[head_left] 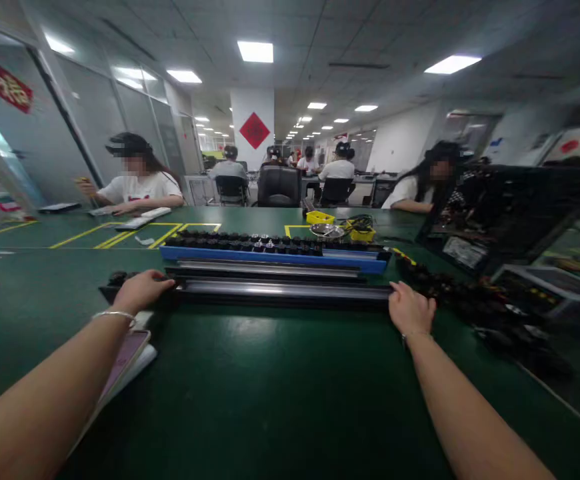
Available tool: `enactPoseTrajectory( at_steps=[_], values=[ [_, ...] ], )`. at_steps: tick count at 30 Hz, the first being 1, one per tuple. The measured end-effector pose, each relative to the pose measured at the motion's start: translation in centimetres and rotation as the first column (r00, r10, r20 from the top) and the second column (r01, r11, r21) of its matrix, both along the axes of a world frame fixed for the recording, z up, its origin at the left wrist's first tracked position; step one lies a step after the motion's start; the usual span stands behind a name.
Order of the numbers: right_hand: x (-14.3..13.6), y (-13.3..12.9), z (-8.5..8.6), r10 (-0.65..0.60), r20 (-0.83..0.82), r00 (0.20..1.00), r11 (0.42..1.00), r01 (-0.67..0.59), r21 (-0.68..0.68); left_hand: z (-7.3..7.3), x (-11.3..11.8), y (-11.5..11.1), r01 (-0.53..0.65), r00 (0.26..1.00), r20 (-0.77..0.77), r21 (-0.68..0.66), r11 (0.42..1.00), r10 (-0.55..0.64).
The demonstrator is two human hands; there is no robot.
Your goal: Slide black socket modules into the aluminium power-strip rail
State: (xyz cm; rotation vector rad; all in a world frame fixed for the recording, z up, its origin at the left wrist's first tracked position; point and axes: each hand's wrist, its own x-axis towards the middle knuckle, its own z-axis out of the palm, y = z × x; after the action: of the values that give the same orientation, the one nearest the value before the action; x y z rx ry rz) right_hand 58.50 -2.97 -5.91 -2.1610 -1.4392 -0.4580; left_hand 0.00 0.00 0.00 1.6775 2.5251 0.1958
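Observation:
A long black rail (290, 291) with a shiny metallic face lies crosswise in front of me on the green table. My left hand (143, 291) grips it towards its left end, the thumb and fingers over the edge. At its right end, my right hand (413, 308) is closed round it with the fingers bent. Just behind is a second similar rail (270, 269). Beyond that sits a blue tray (210, 254) carrying a row of small black parts (250, 241). The undersides of both grips are hidden.
Under my left forearm lie a phone (125, 357) and something white. Cables and dark parts (510, 327) heap up at the right, near a large black open case (500, 213). A metal dish (327, 231) and yellow bins (320, 218) stand behind. Two people sit across the table.

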Motion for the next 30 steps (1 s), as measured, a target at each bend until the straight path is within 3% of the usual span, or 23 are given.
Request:
enactPoseTrajectory(
  at_steps=[10,30],
  values=[
    [-0.3,0.3,0.1,-0.006,-0.058,0.998,0.999,0.004,-0.036,0.8,0.6,-0.1,0.024,1.0,-0.017,0.008,1.0,-0.024],
    [-0.4,0.3,0.2,-0.012,-0.073,0.997,0.998,0.008,-0.059,0.7,2.0,0.4,0.126,0.992,0.013,0.021,0.992,-0.127]
  ],
)
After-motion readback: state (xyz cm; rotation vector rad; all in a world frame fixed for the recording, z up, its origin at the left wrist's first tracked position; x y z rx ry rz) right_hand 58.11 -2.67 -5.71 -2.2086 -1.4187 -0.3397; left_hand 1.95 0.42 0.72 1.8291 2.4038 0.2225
